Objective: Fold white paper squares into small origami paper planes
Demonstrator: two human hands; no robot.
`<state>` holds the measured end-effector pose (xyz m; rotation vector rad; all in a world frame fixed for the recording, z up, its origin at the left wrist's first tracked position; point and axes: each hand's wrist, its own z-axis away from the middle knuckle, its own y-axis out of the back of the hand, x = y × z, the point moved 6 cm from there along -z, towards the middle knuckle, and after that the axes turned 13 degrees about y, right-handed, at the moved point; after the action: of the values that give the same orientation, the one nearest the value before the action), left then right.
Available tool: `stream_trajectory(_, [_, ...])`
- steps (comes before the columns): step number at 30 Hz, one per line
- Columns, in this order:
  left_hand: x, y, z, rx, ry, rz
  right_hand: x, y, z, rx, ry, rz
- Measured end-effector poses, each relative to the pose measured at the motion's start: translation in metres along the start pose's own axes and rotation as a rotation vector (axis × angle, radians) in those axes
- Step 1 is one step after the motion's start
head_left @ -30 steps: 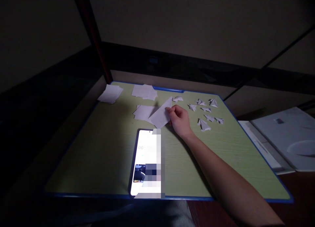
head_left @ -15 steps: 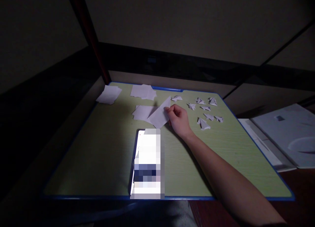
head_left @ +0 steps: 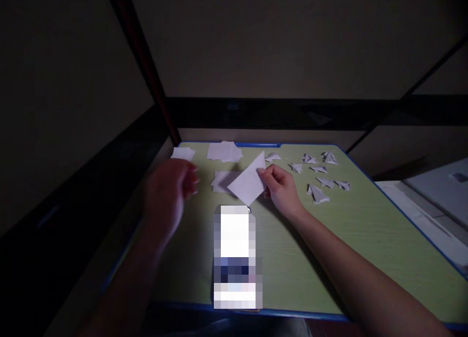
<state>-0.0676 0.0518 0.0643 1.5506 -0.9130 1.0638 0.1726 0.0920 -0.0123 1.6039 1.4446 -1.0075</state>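
Green, wood-grained bench (head_left: 376, 225) with a blue rim, dimly lit and viewed from the wearer's head. Closest, at the near edge and roughly central, lies a phone (head_left: 234, 259) with a bright screen, its content blurred into blocks. The two forearms reach in on either side of it.

On the left, the left hand (head_left: 166, 193) is raised over the bench, blurred, with its fingers bent toward the middle; whether they are spread or pressed together, I cannot tell. Nothing is visible in it.

To the right, just beyond the phone, the right hand (head_left: 281, 188) pinches a white paper sheet (head_left: 249, 178) by its right side, thumb on top. The sheet is turned like a diamond, one corner pointing away and another toward the phone.

Partly hidden behind that sheet is a middle stack of paper (head_left: 222, 182). Right of the right hand, eight small folded paper pieces (head_left: 317, 194) lie scattered. Past the bench's right edge sits a pale, flat object (head_left: 444, 196), cut off by the view.

Farther back are two more white piles: a left pile (head_left: 184, 153), partly covered by the left hand, and a far pile (head_left: 224, 151). Dark-banded walls (head_left: 274, 49) close off the scene.
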Motion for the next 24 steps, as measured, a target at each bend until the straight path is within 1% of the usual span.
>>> stream_trajectory(1, [0.000, -0.019, -0.006, -0.072, 0.001, -0.040, -0.004, -0.001, 0.001, -0.001, -0.010, -0.032])
stream_trajectory(3, [0.000, -0.059, -0.012, -0.268, -0.003, -0.163, -0.010, -0.003, 0.004, -0.008, -0.025, -0.091])
stream_trajectory(4, [-0.002, -0.074, -0.013, -0.331, 0.009, -0.197, -0.012, -0.004, 0.006, -0.011, -0.027, -0.116])
stream_trajectory(5, [-0.003, -0.085, -0.015, -0.363, 0.025, -0.209, -0.014, -0.005, 0.007, -0.020, -0.024, -0.132])
stream_trajectory(7, [-0.004, -0.099, -0.014, -0.409, 0.028, -0.218, -0.016, -0.007, 0.009, -0.037, -0.010, -0.134])
stream_trajectory(8, [-0.005, -0.102, -0.013, -0.437, 0.023, -0.206, -0.017, -0.008, 0.009, -0.045, -0.006, -0.128])
stream_trajectory(10, [-0.007, -0.103, -0.012, -0.467, 0.037, -0.142, -0.016, -0.011, 0.010, -0.064, -0.015, -0.120])
stream_trajectory(14, [-0.022, -0.098, -0.011, -0.434, 0.088, -0.050, -0.016, -0.019, 0.010, -0.152, -0.037, -0.105])
stream_trajectory(17, [-0.031, -0.098, -0.009, -0.431, 0.072, -0.044, -0.018, -0.023, 0.012, -0.204, -0.032, -0.063])
stream_trajectory(21, [-0.034, -0.099, -0.009, -0.399, 0.039, -0.028, -0.018, -0.023, 0.013, -0.212, -0.021, -0.018])
stream_trajectory(24, [-0.033, -0.100, -0.009, -0.412, 0.064, 0.023, -0.018, -0.022, 0.015, -0.208, 0.004, 0.022])
